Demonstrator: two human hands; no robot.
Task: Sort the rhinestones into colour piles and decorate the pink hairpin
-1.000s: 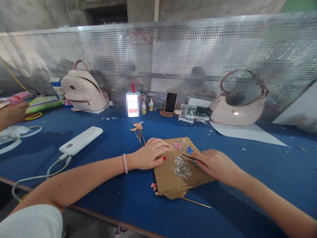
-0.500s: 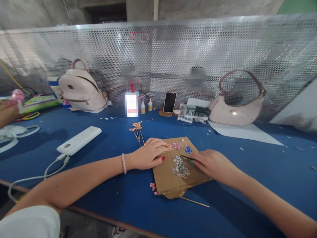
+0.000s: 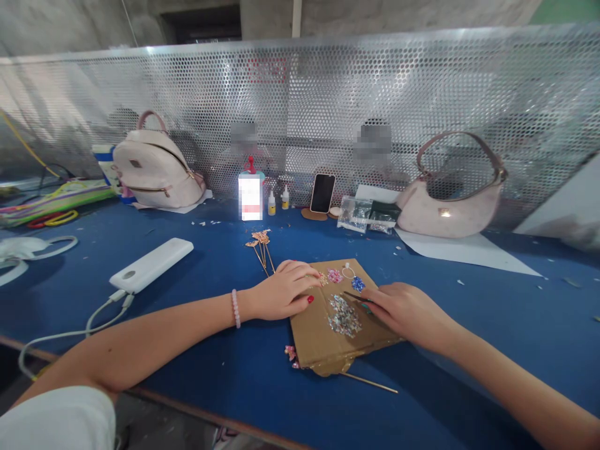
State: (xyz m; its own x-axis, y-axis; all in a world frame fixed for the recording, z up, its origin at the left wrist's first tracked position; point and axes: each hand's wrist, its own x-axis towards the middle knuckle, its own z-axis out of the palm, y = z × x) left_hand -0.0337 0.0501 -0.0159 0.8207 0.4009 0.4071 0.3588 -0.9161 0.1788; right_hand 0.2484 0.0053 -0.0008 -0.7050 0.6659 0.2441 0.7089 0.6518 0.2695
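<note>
My right hand (image 3: 407,312) is closed around a slim dark tool, tweezers (image 3: 355,296) by the look of them, its tips pointing left over the far edge of a pile of silvery bits (image 3: 344,317). The pile lies loose near the middle of a cardboard sheet (image 3: 316,350) on the blue tabletop (image 3: 225,387). I judge each bit to be almost weightless, stiff, thin and slick, apt to flick away if pinched too hard, so I would take one by its rim with a light squeeze; whether the tips have one now is too small for me to tell. The tweezers should feel light and springy, best held where my fingers are, well back from the points. The cardboard looks light and fairly stiff, easily shoved, and its edges are the place to hold it. My left hand (image 3: 288,292) lies palm down across its left edge, fingers loosely spread and gripping nothing, the forearm stretched in from the left. My right forearm slants in from the lower right, wrist low, knuckles up, just beside the blue cluster (image 3: 358,284).
</note>
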